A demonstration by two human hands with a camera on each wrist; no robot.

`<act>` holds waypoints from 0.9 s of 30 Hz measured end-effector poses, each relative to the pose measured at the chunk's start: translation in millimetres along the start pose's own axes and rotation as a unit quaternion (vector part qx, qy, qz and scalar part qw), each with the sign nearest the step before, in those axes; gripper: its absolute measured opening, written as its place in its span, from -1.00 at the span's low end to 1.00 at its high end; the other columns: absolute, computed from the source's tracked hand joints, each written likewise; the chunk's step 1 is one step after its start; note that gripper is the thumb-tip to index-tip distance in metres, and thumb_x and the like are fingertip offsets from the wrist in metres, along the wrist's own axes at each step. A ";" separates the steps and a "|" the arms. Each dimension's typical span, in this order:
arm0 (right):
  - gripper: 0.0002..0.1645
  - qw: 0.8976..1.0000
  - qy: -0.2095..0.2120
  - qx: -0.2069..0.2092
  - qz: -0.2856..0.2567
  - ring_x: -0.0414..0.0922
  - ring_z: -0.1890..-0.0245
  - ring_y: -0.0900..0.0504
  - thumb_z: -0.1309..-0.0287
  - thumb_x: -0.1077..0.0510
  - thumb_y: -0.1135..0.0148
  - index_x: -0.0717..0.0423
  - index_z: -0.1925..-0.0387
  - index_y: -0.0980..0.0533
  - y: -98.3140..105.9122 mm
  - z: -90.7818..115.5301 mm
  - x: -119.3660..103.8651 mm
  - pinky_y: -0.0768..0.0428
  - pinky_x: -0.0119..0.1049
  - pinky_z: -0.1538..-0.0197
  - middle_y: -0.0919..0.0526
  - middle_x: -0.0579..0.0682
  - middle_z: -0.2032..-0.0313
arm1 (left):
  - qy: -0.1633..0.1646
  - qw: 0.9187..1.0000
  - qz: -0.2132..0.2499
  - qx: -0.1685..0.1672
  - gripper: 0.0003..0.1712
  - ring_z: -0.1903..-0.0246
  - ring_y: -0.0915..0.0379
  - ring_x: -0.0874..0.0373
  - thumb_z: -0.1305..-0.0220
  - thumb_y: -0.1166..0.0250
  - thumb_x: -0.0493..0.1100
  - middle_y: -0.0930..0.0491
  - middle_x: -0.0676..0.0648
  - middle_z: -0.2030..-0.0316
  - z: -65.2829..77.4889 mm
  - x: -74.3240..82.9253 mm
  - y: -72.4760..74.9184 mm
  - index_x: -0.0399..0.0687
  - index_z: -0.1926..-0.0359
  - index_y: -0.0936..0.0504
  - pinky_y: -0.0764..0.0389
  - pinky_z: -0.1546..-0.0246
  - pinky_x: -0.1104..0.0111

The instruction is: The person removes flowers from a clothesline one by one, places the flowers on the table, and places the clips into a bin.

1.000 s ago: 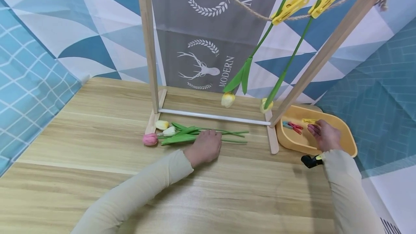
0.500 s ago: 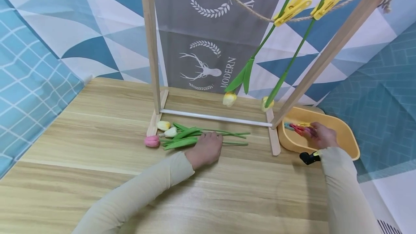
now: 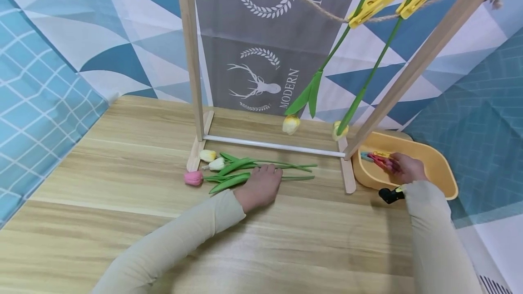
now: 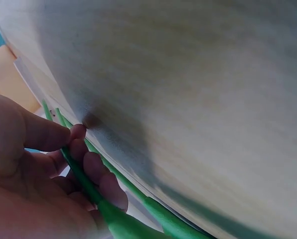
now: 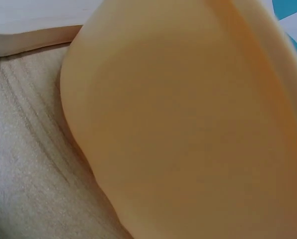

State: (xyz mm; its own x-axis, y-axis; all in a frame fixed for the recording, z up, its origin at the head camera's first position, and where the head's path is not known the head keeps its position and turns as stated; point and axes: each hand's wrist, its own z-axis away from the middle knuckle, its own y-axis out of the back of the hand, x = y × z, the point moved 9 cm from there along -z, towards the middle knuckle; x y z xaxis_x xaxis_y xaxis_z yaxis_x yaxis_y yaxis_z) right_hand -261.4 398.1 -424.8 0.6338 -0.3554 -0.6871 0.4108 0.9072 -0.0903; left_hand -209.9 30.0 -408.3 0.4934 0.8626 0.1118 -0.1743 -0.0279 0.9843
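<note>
Three tulips lie on the table with heads to the left: a pink tulip [image 3: 193, 178], a white tulip [image 3: 217, 164] and a yellow-white tulip [image 3: 208, 155]. My left hand [image 3: 262, 186] is over their stems. In the left wrist view its thumb and fingers pinch one green stem [image 4: 80, 174], which appears in the head view to be the pink tulip's. Reaching into the orange basin [image 3: 441, 171], my right hand [image 3: 408, 167] pinches a red clothespin [image 3: 378, 160]. Beside that are a blue clothespin [image 3: 366, 156] and a yellow clothespin [image 3: 382, 154]. The right wrist view shows only the basin's wall [image 5: 188, 124], without the hand.
A wooden frame [image 3: 191, 58] stands behind the tulips, joined low down by a white bar [image 3: 273, 145]. From its rope [image 3: 314, 6], yellow clothespins [image 3: 372, 3] hold two tulips head down, one a pale yellow tulip [image 3: 291, 124]. The frame's right foot [image 3: 348, 176] lies beside the basin.
My right hand has shifted left inside the basin and taken hold of the red clothespin. The left hand has stayed on the stem. The head view has shifted slightly.
</note>
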 end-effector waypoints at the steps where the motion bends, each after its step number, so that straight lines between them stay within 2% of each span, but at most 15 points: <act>1: -0.93 1.000 -0.001 0.001 0.002 -0.24 0.51 -0.59 -0.27 0.14 -0.06 0.05 0.27 -0.42 -0.2 -0.5 -0.2 -0.62 -0.43 0.29 -0.60 -0.07 0.57 | 0.000 1.000 0.001 0.003 -0.66 -0.06 -0.38 -0.03 -0.35 0.10 -0.24 -0.44 -0.16 0.01 0.4 0.2 1.0 -0.15 -0.09 -0.40 -0.43 -0.02 0.11; 9: -0.95 0.999 -0.010 0.011 0.034 -0.24 0.54 -0.56 -0.29 0.19 0.00 0.08 0.27 -0.40 0.6 -3.5 -0.6 -0.61 -0.43 0.31 -0.57 -0.06 0.61 | -0.006 1.000 -0.003 0.030 -0.77 0.03 -0.41 -0.03 -0.33 0.06 -0.27 -0.44 -0.13 0.10 2.6 1.5 5.5 -0.13 0.05 -0.44 -0.47 0.08 0.12; 17: -0.92 0.997 -0.005 0.016 0.070 -0.24 0.56 -0.54 -0.28 0.22 -0.01 0.10 0.35 -0.41 2.2 -8.2 -0.2 -0.60 -0.46 0.33 -0.55 -0.07 0.63 | -0.007 1.000 0.010 0.017 -0.77 0.01 -0.40 -0.02 -0.37 0.08 -0.24 -0.45 -0.14 0.08 2.0 0.0 3.1 -0.12 0.04 -0.43 -0.47 0.08 0.12; 27: -0.95 0.997 -0.016 0.010 0.074 -0.25 0.53 -0.54 -0.30 0.19 0.02 0.08 0.25 -0.38 1.0 -6.2 0.7 -0.60 -0.46 0.28 -0.56 -0.07 0.60 | -0.003 1.000 0.013 0.020 -0.76 0.00 -0.41 -0.04 -0.36 0.07 -0.25 -0.46 -0.15 0.06 2.8 -0.3 4.7 -0.12 0.01 -0.43 -0.46 0.08 0.13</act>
State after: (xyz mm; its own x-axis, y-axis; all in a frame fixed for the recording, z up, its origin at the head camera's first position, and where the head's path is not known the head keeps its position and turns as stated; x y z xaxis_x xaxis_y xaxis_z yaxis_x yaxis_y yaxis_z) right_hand -264.6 400.1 -429.8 0.7084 -0.2248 -0.6691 0.3244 0.9456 0.0258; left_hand -208.4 28.2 -403.3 0.4950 0.8578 0.1385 -0.1532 -0.0707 0.9857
